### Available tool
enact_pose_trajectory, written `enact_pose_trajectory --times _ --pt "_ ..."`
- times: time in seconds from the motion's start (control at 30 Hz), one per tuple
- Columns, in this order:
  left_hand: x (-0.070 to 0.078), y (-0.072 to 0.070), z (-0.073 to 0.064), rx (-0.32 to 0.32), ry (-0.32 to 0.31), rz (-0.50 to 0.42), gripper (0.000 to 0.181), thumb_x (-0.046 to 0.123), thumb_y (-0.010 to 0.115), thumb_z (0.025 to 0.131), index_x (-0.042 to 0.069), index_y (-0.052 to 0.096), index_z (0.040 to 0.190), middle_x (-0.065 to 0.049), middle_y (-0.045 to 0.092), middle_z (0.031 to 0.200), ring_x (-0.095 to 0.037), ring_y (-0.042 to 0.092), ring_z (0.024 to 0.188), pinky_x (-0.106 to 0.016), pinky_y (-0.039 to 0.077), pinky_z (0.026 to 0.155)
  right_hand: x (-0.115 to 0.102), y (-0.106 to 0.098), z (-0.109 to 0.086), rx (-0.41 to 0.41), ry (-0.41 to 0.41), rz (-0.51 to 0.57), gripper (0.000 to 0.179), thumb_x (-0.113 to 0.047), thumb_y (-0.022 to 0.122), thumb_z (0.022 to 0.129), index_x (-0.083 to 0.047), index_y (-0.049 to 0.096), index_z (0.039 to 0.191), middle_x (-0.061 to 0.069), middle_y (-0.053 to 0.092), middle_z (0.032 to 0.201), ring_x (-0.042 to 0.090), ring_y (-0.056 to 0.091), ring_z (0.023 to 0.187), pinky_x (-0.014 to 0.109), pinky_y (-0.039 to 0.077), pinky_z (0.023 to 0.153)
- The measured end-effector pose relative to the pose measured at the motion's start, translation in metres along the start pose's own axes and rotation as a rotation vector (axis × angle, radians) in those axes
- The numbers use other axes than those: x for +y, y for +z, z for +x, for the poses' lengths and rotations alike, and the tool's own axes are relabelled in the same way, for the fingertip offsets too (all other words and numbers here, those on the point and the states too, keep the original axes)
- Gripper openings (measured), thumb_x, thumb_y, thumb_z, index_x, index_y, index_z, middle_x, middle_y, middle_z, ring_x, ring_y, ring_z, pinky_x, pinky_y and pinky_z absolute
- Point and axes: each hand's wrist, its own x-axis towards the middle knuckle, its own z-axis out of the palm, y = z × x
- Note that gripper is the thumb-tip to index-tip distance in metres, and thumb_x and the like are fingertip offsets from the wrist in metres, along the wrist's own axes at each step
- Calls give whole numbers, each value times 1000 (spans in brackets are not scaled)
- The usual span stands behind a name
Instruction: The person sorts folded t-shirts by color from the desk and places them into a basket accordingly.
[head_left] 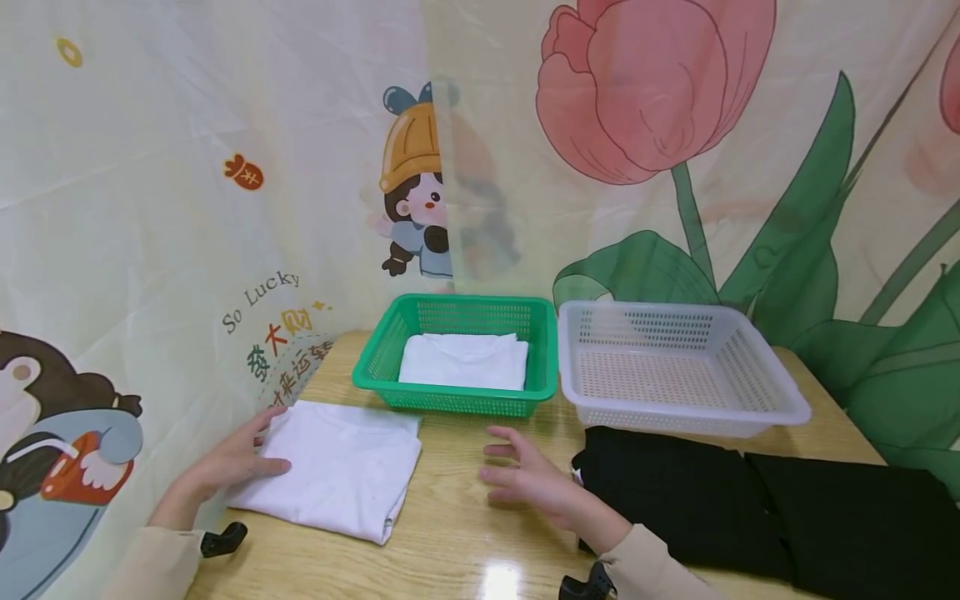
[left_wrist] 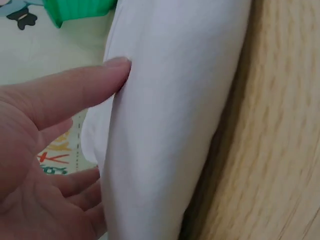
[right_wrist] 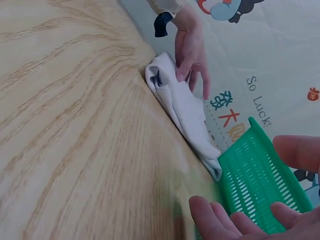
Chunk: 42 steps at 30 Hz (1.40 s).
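- Locate the left hand (head_left: 228, 462) at the far left, at the left edge of the folded white T-shirt (head_left: 337, 479). Note the grip: loose, with thumb touching the cloth, fingers extended beside the edge, and no closed grasp apparent.
- Find this T-shirt flat on the wood-grain table (head_left: 450, 542), outside both baskets, in front and to the left of the green plastic basket (head_left: 457, 402). Judge as remaining work.
- Find a second folded white T-shirt (head_left: 463, 362) inside the green plastic basket. Judge as the finished portion, and rate overall progress as partial.
- Locate the right hand (head_left: 532, 483) over the table between the white T-shirt and the black clothing. Note the grip: fingers apart, holding nothing.
- Identify the white plastic basket (head_left: 690, 415), perforated, just beside the green one.
- Identify two folded black garments (head_left: 682, 492) side by side in front of the white plastic basket. Judge as handling likewise left over.
- Read on the printed backdrop (head_left: 187, 250), at left: "So Lucky", then "發大财", then a smaller, partly obscured line of Chinese characters.
- Note a small white patch (head_left: 577, 476), possibly a label, at the left edge of the black clothing: illegible. Record no readable brand.
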Motion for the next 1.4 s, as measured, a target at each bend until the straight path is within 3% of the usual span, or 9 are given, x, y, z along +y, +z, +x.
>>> enact_pose_trajectory --times 0.23,0.57,0.77,0.93,1.07,1.2,1.3,1.4 --pt "9 9 3 27 39 12 104 9 91 79 -3 30 162 -45 20 163 -68 16 148 -81 18 114 7 5 3 2 25 27 80 -16 71 103 -6 23 166 34 30 163 44 55 136 52 56 103" --pt "20 18 5 49 29 92 96 8 92 78 -3 39 158 -42 27 162 -65 19 149 -78 19 116 11 12 6 15 32 70 81 -10 71 102 -3 21 166 36 29 162 46 55 134 53 56 103" --pt "27 23 5 33 25 79 95 12 92 78 -3 42 157 -43 27 161 -66 19 148 -78 18 117 12 18 10 12 42 99 82 -9 71 102 -3 22 166 35 30 162 44 58 132 52 56 103" --pt "35 28 4 -10 6 25 94 17 91 81 2 42 159 -38 25 165 -64 18 150 -78 17 117 11 22 13 8 75 138 82 -8 71 102 -4 21 166 35 29 163 42 58 132 52 56 104" --pt "43 32 2 -55 -9 -26 93 18 89 83 5 40 161 -39 28 164 -64 31 145 -77 30 112 10 24 13 6 85 152 82 -8 70 102 -5 19 167 36 27 164 42 57 135 53 54 105" --pt "52 36 0 -94 -32 -79 92 18 89 85 7 39 162 -39 37 155 -55 51 132 -65 47 103 10 27 14 15 85 180 83 -7 68 102 -5 17 167 37 27 164 43 55 137 56 52 107" --pt "56 39 0 -108 -44 -113 92 17 89 86 8 38 162 -38 39 154 -50 54 130 -60 50 101 9 30 15 33 98 218 84 -6 68 100 -6 17 167 36 28 164 43 54 137 57 51 108" --pt "58 42 -1 -113 -47 -139 93 16 88 87 8 36 163 -40 36 156 -55 49 135 -64 47 106 8 34 15 55 108 249 86 -5 70 98 -6 17 167 37 27 164 44 52 138 59 49 110"
